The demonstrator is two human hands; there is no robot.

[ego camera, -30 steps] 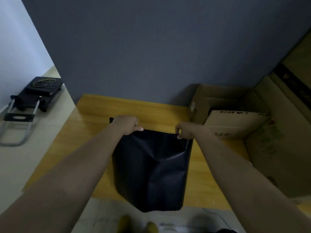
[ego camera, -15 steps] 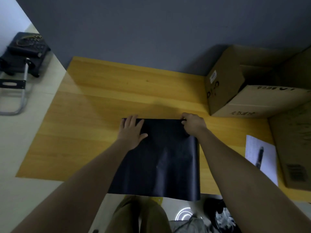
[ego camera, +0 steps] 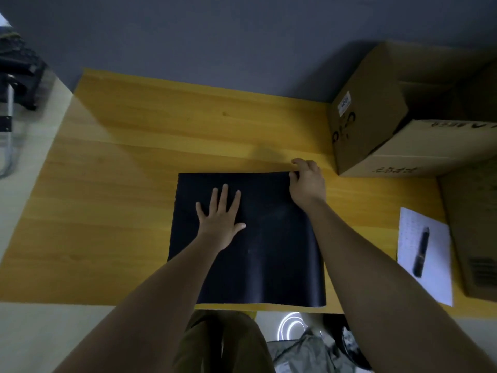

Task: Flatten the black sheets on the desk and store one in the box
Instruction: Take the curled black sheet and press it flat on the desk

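Note:
A black sheet (ego camera: pixel 271 246) lies flat on the yellow wooden desk (ego camera: pixel 121 211), its near edge at the desk's front edge. My left hand (ego camera: pixel 219 216) rests palm down on the sheet's upper left part, fingers spread. My right hand (ego camera: pixel 306 184) pinches the sheet's far right corner. An open cardboard box (ego camera: pixel 376 109) stands at the desk's far right, its opening facing up and right.
A white paper (ego camera: pixel 435 278) with a dark pen (ego camera: pixel 422 251) on it lies at the desk's right. A second cardboard box (ego camera: pixel 473 227) stands at the right edge. A black cart (ego camera: pixel 18 68) is on the floor at left. My legs show below the desk.
The sheet came down from hanging in both hands to lying flat on the desk. My left hand let go of the corner and slid onto the sheet, fingers spread.

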